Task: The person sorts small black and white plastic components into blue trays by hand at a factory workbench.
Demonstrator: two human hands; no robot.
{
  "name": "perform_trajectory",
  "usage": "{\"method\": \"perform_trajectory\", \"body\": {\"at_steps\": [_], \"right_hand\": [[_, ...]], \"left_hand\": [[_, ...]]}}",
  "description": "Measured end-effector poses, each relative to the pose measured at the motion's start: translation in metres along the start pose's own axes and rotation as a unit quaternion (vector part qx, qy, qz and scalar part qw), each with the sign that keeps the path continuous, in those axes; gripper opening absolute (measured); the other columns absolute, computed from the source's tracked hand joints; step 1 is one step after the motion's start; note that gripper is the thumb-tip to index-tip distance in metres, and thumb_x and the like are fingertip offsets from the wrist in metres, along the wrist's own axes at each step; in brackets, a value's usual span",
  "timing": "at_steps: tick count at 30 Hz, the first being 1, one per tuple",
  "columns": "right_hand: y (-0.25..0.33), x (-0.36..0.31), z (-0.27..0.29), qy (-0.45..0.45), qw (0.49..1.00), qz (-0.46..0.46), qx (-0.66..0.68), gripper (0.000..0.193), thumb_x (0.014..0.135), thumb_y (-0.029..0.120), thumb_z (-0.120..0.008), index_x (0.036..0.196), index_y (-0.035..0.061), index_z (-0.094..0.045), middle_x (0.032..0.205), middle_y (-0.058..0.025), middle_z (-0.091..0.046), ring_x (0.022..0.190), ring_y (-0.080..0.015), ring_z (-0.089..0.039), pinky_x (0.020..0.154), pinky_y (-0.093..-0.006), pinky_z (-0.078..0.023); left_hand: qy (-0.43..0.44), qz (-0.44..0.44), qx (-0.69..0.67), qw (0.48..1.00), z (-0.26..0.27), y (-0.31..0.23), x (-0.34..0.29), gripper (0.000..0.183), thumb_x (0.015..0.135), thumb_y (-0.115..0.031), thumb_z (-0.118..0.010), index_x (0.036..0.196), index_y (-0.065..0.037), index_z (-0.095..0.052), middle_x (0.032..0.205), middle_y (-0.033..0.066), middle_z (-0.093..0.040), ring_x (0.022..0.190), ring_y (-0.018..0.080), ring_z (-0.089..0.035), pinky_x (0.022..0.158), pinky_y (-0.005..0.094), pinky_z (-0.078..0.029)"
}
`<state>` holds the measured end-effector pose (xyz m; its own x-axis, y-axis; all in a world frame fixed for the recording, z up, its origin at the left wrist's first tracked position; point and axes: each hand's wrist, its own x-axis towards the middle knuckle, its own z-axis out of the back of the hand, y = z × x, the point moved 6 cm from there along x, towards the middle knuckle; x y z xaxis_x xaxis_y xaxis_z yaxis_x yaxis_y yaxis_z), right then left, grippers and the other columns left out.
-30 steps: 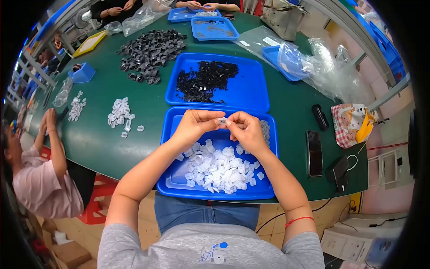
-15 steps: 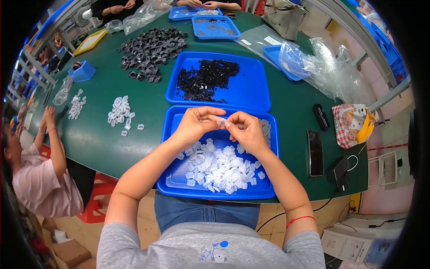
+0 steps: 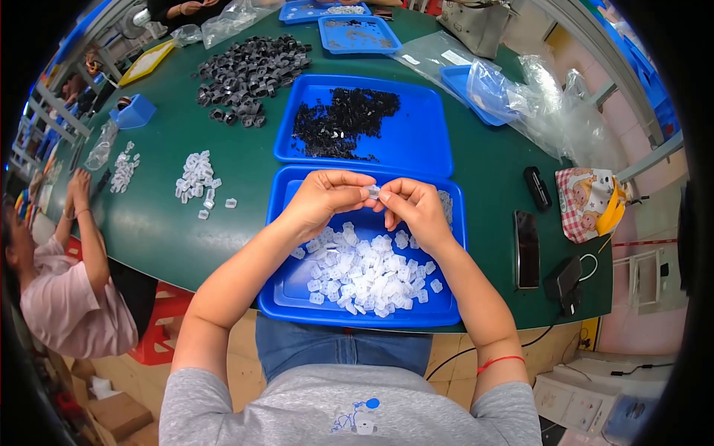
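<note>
**Here: both hands on one small clear part above the near blue tray**

Now your left hand (image 3: 321, 199) and your right hand (image 3: 415, 208) meet over the far half of the near blue tray (image 3: 286, 297), fingertips drawn together. Between them sits a small clear plastic part (image 3: 374, 192), pinched from both sides, so each grip is clamped on that one piece. It is held above the tray, not resting in it.

Below your hands, in the near tray, lies a loose heap of clear plastic parts (image 3: 368, 271), spread across the middle and the right of the tray floor. A few more lie at the tray's far right corner, past your right hand.

Just beyond the near tray, touching or almost touching its far edge, stands a second blue tray (image 3: 416, 141) with a pile of small black parts (image 3: 338, 123) in its left half.

Left of the near tray, on the green table (image 3: 163, 223), there is a small cluster of clear pieces (image 3: 197, 178). Further off and to the left of the far tray lies a large heap of black parts (image 3: 249, 70).

Right of the near tray lie a dark phone (image 3: 526, 247) and, just beyond that, a small black oblong object (image 3: 537, 189). Another person in a pink top (image 3: 63, 297) sits well left of the near tray.
</note>
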<state>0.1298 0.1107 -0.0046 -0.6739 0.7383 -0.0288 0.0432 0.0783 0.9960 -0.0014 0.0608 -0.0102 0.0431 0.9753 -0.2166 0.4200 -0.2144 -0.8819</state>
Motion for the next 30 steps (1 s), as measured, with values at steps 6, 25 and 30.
{"method": "perform_trajectory", "body": {"at_steps": [6, 25, 30], "right_hand": [[0.0000, 0.0006, 0.0032, 0.000, 1.000, 0.009, 0.008, 0.016, 0.082, 0.013, -0.057, 0.085, -0.0025, -0.059, 0.075, -0.0086, -0.062, 0.052, -0.0075, -0.053, 0.046, -0.0197, -0.043], [0.0026, -0.0012, -0.0007, 0.005, 1.000, -0.005, -0.005, 0.012, 0.083, 0.010, -0.057, 0.086, -0.0018, -0.059, 0.074, -0.0087, -0.062, 0.052, -0.0077, -0.054, 0.047, -0.0190, -0.044], [0.0036, -0.0008, -0.0011, 0.008, 1.000, -0.005, -0.018, 0.012, 0.081, 0.009, -0.058, 0.084, -0.0032, -0.060, 0.073, -0.0079, -0.062, 0.052, -0.0064, -0.053, 0.047, -0.0180, -0.043]], "left_hand": [[-0.024, -0.016, 0.029, 0.999, 0.0002, -0.0034, -0.0015, 0.024, 0.079, -0.004, -0.058, 0.103, 0.004, -0.058, 0.089, 0.0121, -0.063, 0.083, 0.0170, -0.063, 0.074, 0.0214, -0.050], [-0.001, 0.005, -0.004, 1.000, 0.0007, -0.0025, -0.0007, 0.022, 0.077, 0.001, -0.059, 0.099, 0.005, -0.057, 0.087, 0.0142, -0.063, 0.079, 0.0180, -0.063, 0.074, 0.0246, -0.051], [-0.003, -0.036, 0.047, 0.998, 0.0032, -0.0040, 0.0001, 0.025, 0.074, 0.002, -0.061, 0.099, 0.004, -0.056, 0.084, 0.0125, -0.063, 0.075, 0.0160, -0.063, 0.071, 0.0241, -0.050]]}}
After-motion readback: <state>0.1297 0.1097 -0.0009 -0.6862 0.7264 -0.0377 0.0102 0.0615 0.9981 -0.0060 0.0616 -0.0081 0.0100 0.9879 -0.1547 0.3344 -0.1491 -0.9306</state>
